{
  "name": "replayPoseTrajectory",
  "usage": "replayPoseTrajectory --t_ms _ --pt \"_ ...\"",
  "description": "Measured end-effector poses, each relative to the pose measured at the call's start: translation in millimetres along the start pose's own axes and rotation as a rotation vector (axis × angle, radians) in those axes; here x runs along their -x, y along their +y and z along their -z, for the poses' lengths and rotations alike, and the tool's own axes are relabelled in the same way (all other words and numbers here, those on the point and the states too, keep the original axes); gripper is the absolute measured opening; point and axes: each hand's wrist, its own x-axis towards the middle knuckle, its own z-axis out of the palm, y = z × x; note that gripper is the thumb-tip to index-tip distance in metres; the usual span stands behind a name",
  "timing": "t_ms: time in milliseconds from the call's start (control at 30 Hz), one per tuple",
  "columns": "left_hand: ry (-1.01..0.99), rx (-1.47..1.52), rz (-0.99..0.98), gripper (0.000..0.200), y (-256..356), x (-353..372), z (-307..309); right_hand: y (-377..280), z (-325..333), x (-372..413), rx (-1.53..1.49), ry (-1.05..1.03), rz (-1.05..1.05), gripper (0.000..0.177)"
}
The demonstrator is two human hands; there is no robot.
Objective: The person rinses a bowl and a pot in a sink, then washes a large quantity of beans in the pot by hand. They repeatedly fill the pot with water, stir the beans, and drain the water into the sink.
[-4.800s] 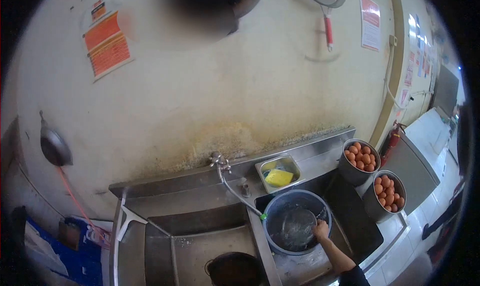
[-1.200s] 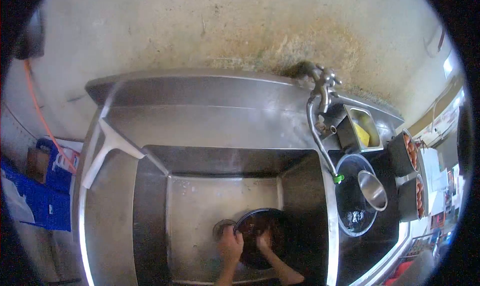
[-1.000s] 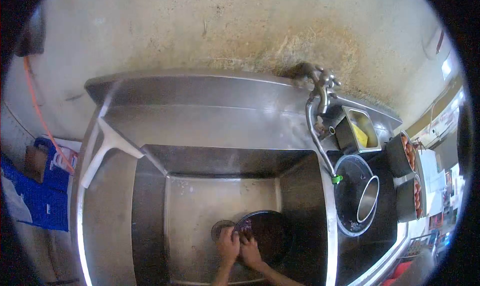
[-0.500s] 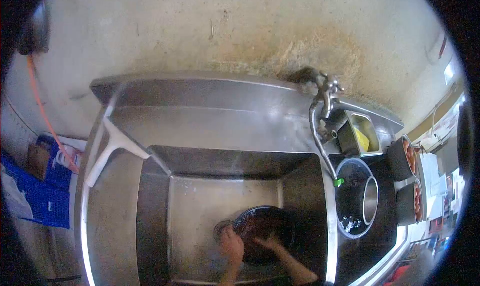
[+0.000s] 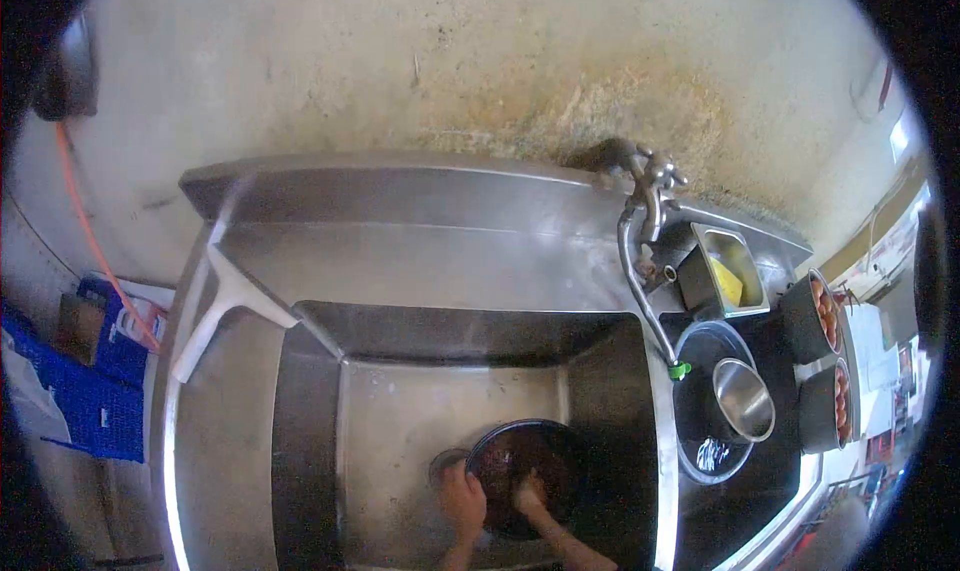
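Note:
A round, dark bowl [image 5: 555, 449] stands on the floor of the steel sink, at its lower right. Reddish-brown contents fill it, but I cannot make out what they are. My left hand [image 5: 462, 496] is closed on the bowl's left rim, beside the round drain [image 5: 447, 463]. Inside the bowl, my right hand [image 5: 531, 493] reaches down into the dark contents. Its fingertips are hidden there, so their grip does not show.
Right of the sink [image 5: 450, 396], a water-filled tub [image 5: 690, 451] holds a tilted metal bowl [image 5: 745, 401]. A hose [image 5: 640, 296] runs there from the tap [image 5: 655, 181]. Beyond stand a steel container [image 5: 712, 289] with something yellow and two pots of reddish items. A white squeegee [image 5: 230, 291] lies left.
My right hand has moved slightly left and deeper into the dark bowl, its fingers less spread. In the tub, the metal bowl has tipped so that its inside faces up more.

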Motion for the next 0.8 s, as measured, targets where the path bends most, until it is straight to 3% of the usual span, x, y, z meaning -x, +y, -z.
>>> replayPoseTrajectory --t_ms 67,167,233,300,367,400,467,500,567,633,700,767,800 --pt "-0.078 0.080 0.013 0.031 2.6 -1.1 8.4 -22.3 63.4 24.5 0.089 -0.047 0.159 0.033" --pt "-0.117 0.114 0.049 0.031 -3.7 2.3 4.6 -57.8 118.6 16.1 -0.010 0.142 0.339 0.028" --pt "-0.071 0.113 0.003 0.031 -8.8 4.6 0.9 -65.4 124.8 -25.8 0.283 0.025 0.238 0.030" --pt "-0.020 0.115 -0.041 0.032 -8.8 5.6 -2.4 -54.6 133.7 -65.1 0.226 -0.093 0.090 0.040" --pt "0.024 0.032 0.010 0.035 0.1 9.7 -0.6 -27.8 132.2 -84.8 0.031 -0.224 -0.121 0.073" --pt "0.018 0.033 0.013 0.035 6.8 9.4 1.4 -17.2 150.1 -82.7 0.033 -0.230 -0.124 0.073" --pt "-0.036 -0.104 0.081 0.040 21.9 0.4 4.0 4.9 187.7 -77.7 -0.309 -0.358 -0.444 0.080" --pt "-0.029 -0.092 0.074 0.040 25.2 -2.3 4.5 19.4 182.7 -75.0 -0.305 -0.344 -0.447 0.080" --pt "-0.094 -0.088 0.176 0.044 29.7 -0.8 5.1 41.9 148.6 -52.8 -0.923 -0.201 -0.149 0.088" --pt "-0.084 -0.145 0.131 0.045 29.9 2.4 2.3 38.7 109.7 -22.6 -0.849 -0.351 -0.308 0.093" --pt "-0.080 -0.215 0.081 0.046 31.6 -2.3 6.8 10.5 62.6 15.6 -0.490 -0.104 -0.290 0.087" --pt "-0.062 -0.305 -0.150 0.047 35.3 -6.7 15.8 -17.5 67.1 12.4 -0.332 -0.200 -0.258 0.083" --pt "-0.058 -0.312 -0.153 0.047 31.8 -6.3 12.7 -15.3 28.1 -5.3 -0.246 -0.186 -0.254 0.075"
